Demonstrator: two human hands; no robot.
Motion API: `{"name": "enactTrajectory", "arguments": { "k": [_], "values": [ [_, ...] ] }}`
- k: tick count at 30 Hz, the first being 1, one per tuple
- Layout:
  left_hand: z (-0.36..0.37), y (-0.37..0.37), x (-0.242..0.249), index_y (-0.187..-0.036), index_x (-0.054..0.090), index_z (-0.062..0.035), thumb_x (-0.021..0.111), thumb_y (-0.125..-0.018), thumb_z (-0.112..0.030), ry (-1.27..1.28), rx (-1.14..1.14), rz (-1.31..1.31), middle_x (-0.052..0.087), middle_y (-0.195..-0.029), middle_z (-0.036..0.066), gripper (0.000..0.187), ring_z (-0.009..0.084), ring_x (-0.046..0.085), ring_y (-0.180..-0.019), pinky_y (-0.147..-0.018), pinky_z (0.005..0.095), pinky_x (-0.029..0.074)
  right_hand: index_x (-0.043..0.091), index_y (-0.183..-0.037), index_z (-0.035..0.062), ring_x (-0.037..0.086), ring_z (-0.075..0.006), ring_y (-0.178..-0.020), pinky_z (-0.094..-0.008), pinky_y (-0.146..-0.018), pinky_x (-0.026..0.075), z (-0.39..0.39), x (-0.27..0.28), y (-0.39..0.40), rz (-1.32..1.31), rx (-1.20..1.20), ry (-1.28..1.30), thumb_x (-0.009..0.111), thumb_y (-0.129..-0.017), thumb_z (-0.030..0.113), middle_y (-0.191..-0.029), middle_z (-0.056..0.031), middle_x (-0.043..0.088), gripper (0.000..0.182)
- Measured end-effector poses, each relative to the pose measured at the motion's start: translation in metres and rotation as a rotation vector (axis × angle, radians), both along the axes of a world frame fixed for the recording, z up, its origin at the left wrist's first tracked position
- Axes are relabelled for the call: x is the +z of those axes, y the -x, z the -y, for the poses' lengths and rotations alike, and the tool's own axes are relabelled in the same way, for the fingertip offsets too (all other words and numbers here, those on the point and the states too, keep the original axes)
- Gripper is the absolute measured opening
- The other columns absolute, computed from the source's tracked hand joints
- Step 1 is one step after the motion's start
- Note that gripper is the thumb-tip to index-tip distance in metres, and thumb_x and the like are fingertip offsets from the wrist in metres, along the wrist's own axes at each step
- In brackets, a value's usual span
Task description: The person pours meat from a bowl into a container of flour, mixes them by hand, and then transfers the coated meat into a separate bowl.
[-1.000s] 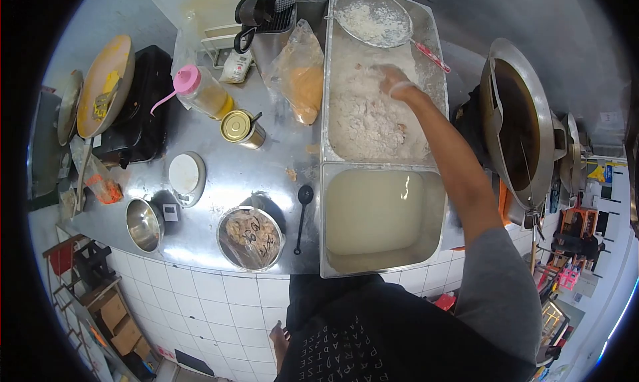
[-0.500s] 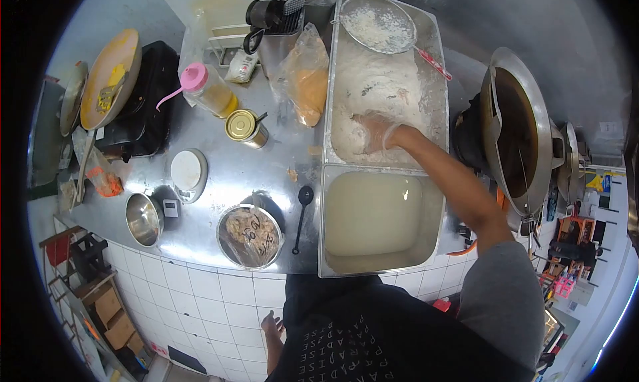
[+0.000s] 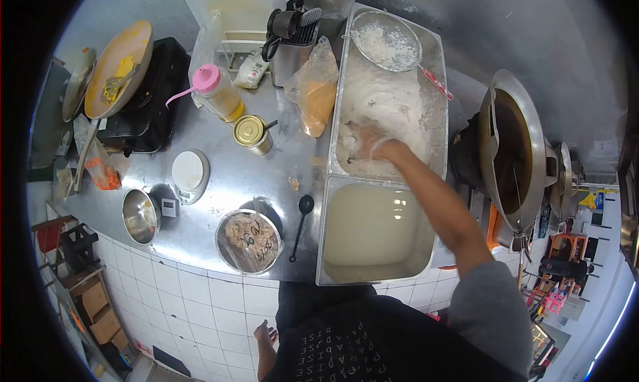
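Observation:
My right hand [image 3: 371,144] is down in the white flour [image 3: 387,99] near the front of a steel pan [image 3: 436,132]. Motion blurs its fingers, and flour partly covers them. A clear band circles the wrist. Across the far end of this pan lies a sieve [image 3: 386,42] dusted with flour, its red patterned handle over the right rim. Closer to my body, a second steel pan [image 3: 321,249] holds a pale, milky liquid [image 3: 373,225]. My left hand [image 3: 265,333] hangs by my side below the table edge, fingers loosely apart and nothing in them.
Left of the pans are a black spoon [image 3: 301,229], a bowl of bagged chopped pieces [image 3: 247,241], an opened can [image 3: 253,134], a pink-topped bottle [image 3: 219,96], a bag of orange powder [image 3: 313,99] and a scale [image 3: 190,172]. A large wok [image 3: 516,149] of dark liquid stands right.
My right hand has shifted within the flour, now blurred and slightly lower in view. The camera view has moved a little. My left hand still hangs at my side.

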State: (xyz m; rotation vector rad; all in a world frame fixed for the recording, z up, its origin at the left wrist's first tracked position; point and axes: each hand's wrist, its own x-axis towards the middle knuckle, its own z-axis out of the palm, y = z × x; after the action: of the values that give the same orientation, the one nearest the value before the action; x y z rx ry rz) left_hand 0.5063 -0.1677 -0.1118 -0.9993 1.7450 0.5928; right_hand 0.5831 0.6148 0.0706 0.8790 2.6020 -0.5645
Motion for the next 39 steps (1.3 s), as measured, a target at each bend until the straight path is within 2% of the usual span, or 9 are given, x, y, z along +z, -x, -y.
{"name": "enactTrajectory", "arguments": {
  "k": [6,12,19,22,24,26,30,34,39],
  "values": [
    [0.007,0.003,-0.007,-0.135,0.053,-0.0129,0.064,-0.097,-0.033,-0.145,0.064,-0.067,0.061,-0.121,0.021,0.044,0.0338,0.062,-0.088,-0.068,0.0447,0.052,0.050,-0.143,0.0001,0.055,-0.0361,-0.130,-0.0404,-0.111,0.043,-0.052,0.000,-0.053,-0.094,-0.208,0.501,0.084,-0.073,0.023,-0.139,-0.0259,0.057,0.080],
    [0.019,0.002,-0.015,-0.136,0.052,-0.0118,0.066,-0.096,-0.037,-0.157,0.034,-0.035,0.060,-0.123,0.021,0.049,0.0357,0.064,-0.090,-0.065,0.0438,0.053,0.039,-0.152,0.0031,0.050,-0.0343,-0.135,-0.0404,-0.114,0.040,0.011,-0.007,-0.058,0.327,-0.303,-0.183,0.089,-0.065,0.031,-0.140,-0.0263,0.055,0.104],
    [0.006,0.016,-0.021,-0.131,0.055,-0.0111,0.069,-0.094,-0.038,-0.086,0.040,-0.031,0.063,-0.116,0.019,0.048,0.0343,0.065,-0.088,-0.064,0.0418,0.053,0.035,-0.155,0.0066,0.040,-0.0366,-0.142,-0.0418,-0.115,0.040,-0.039,0.016,-0.074,-0.071,-0.533,0.524,0.094,-0.061,0.027,-0.158,-0.0210,0.036,0.112],
    [0.007,0.031,-0.017,-0.128,0.057,-0.0113,0.071,-0.093,-0.036,0.057,0.083,-0.070,0.065,-0.108,0.016,0.045,0.0301,0.065,-0.083,-0.061,0.0394,0.052,0.023,-0.159,0.0063,0.036,-0.0356,-0.144,-0.0404,-0.119,0.034,-0.033,0.055,-0.065,0.109,-0.617,0.334,0.092,-0.064,0.019,-0.157,-0.0252,0.035,0.119],
    [0.011,0.042,-0.012,-0.125,0.059,-0.0109,0.076,-0.090,-0.033,0.012,0.165,-0.253,0.066,-0.094,0.011,0.045,0.0229,0.062,-0.069,-0.052,0.0352,0.050,0.018,-0.158,-0.0019,0.033,-0.0373,-0.146,-0.0424,-0.122,0.029,-0.038,0.012,-0.093,0.083,-0.556,0.536,0.093,-0.061,0.025,-0.158,-0.0278,0.031,0.126],
    [-0.004,0.060,0.005,-0.123,0.060,-0.0099,0.081,-0.087,-0.032,-0.029,0.184,-0.541,0.063,-0.076,0.006,0.047,0.0141,0.057,-0.056,-0.043,0.0280,0.045,0.024,-0.156,-0.0030,0.043,-0.0370,-0.140,-0.0413,-0.118,0.035,-0.021,-0.062,-0.100,0.278,-0.315,0.032,0.098,-0.051,0.026,-0.154,-0.0263,0.040,0.132],
    [-0.061,0.124,0.047,-0.123,0.061,-0.0006,0.079,-0.089,-0.033,0.019,0.102,-0.794,0.066,-0.075,0.008,0.051,0.0121,0.062,-0.060,-0.045,0.0258,0.048,0.049,-0.140,-0.0006,0.058,-0.0287,-0.123,-0.0343,-0.104,0.048,-0.059,-0.102,-0.125,-0.174,-0.350,0.103,0.089,-0.059,0.002,-0.134,-0.0173,0.062,0.090],
    [-0.133,0.211,0.102,-0.130,0.055,-0.0010,0.074,-0.094,-0.036,-0.269,0.238,-1.029,0.064,-0.084,0.006,0.054,0.0100,0.060,-0.070,-0.057,0.0238,0.048,0.033,-0.153,-0.0006,0.048,-0.0295,-0.136,-0.0340,-0.113,0.039,-0.036,0.004,-0.057,0.005,-0.412,0.208,0.089,-0.066,0.008,-0.148,-0.0194,0.051,0.104],
    [-0.234,0.323,0.145,-0.152,0.025,-0.0076,0.077,-0.090,-0.040,-0.598,0.354,-1.010,0.051,-0.128,0.023,0.088,0.0270,0.067,-0.088,-0.073,0.0372,0.059,0.032,-0.153,-0.0006,0.045,-0.0318,-0.139,-0.0353,-0.114,0.038,-0.003,-0.051,-0.022,0.170,-0.275,-0.127,0.092,-0.067,0.021,-0.151,-0.0220,0.046,0.107]
  ]
}}
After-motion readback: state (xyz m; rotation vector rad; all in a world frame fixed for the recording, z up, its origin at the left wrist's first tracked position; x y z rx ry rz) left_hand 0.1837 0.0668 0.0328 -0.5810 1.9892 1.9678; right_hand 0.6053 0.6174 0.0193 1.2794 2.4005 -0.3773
